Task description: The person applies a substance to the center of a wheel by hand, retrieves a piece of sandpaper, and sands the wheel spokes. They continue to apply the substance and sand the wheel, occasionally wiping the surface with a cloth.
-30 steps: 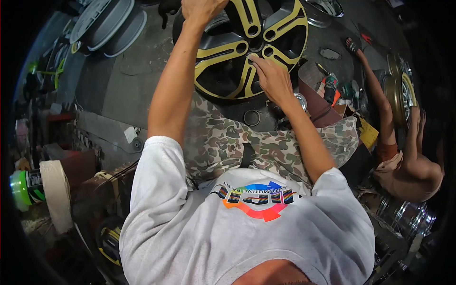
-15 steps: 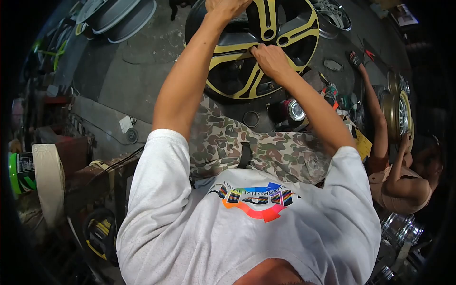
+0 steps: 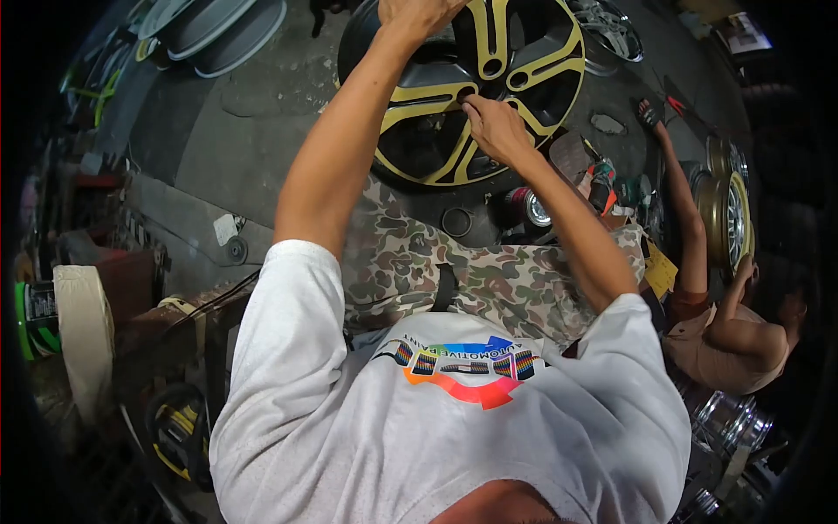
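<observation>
A black wheel rim with yellow-faced spokes fills the top centre, in front of my knees. My right hand is on its near side, fingers curled in at a bolt hole by the hub; whether they pinch anything is hidden. At the top edge of the view, my left hand rests over the rim's upper left part, its fingertips mostly cut off by the frame.
Silver rims lie at the upper left. A can and a ring sit near my knees. On the right a seated person touches a gold rim. A tape roll stands at left.
My right hand has shifted slightly down and right, from the end of a yellow spoke to the bolt hole. The view has tilted a little. My left hand stays at the rim's upper part.
</observation>
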Demonstrator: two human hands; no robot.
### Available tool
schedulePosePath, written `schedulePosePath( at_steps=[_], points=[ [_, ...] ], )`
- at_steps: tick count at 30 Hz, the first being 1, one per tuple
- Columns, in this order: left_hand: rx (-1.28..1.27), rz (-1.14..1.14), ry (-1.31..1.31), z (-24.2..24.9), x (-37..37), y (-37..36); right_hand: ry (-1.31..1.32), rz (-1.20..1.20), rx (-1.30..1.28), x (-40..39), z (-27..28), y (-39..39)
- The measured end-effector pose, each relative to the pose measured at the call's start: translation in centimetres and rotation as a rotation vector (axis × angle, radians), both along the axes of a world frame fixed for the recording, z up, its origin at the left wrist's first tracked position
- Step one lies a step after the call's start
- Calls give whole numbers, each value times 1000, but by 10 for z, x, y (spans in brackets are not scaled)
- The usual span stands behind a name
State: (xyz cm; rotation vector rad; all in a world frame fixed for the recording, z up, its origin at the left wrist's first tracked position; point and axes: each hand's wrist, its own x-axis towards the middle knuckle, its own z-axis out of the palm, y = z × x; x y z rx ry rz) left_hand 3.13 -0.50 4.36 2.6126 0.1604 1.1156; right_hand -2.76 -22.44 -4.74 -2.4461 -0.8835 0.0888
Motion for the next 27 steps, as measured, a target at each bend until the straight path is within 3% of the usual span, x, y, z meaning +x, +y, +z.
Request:
schedulePosePath(
  at_steps=[3, 4, 6, 7, 8, 10, 11, 12, 15, 16, 18, 19, 22, 23, 24, 26, 27],
  points=[
    [-4, 21, 11, 1, -2, -12, 303, -129, 285, 9, -13, 14],
    [7, 25, 45, 2, -2, -10, 582, -210, 532, 16, -27, 23],
    [-7, 6, 29, -1, -3, -1, 1452, -183, 1129, 25, -38, 17],
    [-5, 8, 26, 1, -2, -2, 1540, -294, 1344, 8, -25, 24],
    [3, 8, 14, 2, -3, -3, 1544, -291, 1339, 6, -25, 26],
    [16, 1, 23, -1, -4, -3, 1546, -386, 1637, -3, -28, 29],
    [31, 16, 42, -2, -2, -5, 1453, -389, 1522, -1, -27, 29],
    [46, 34, 45, 3, 1, -7, 1308, -194, 1294, 3, -27, 22],
    [-16, 10, 62, 9, -7, -5, -103, -44, 382, -7, -41, 10],
    [-34, -5, 70, 8, -10, -5, -96, -45, 381, -3, -30, -3],
    [10, 5, 72, 4, -5, -3, -481, 267, -232, 13, 2, -23],
    [7, 4, 66, 5, -5, -6, -580, 316, -271, 22, 10, -22],
    [6, -5, 60, 2, -4, -5, -617, 286, -382, 23, -9, -8],
    [9, -8, 62, 1, -3, -3, -615, 229, -301, 16, -16, -7],
    [9, -2, 58, 0, -1, -2, -425, 136, -167, 15, -30, -1],
    [31, -10, -45, -5, -1, 0, -16, 127, 368, 28, -55, 0],
    [33, -16, -38, -5, -2, -1, 511, 66, 388, 30, -24, -15]
  ],
)
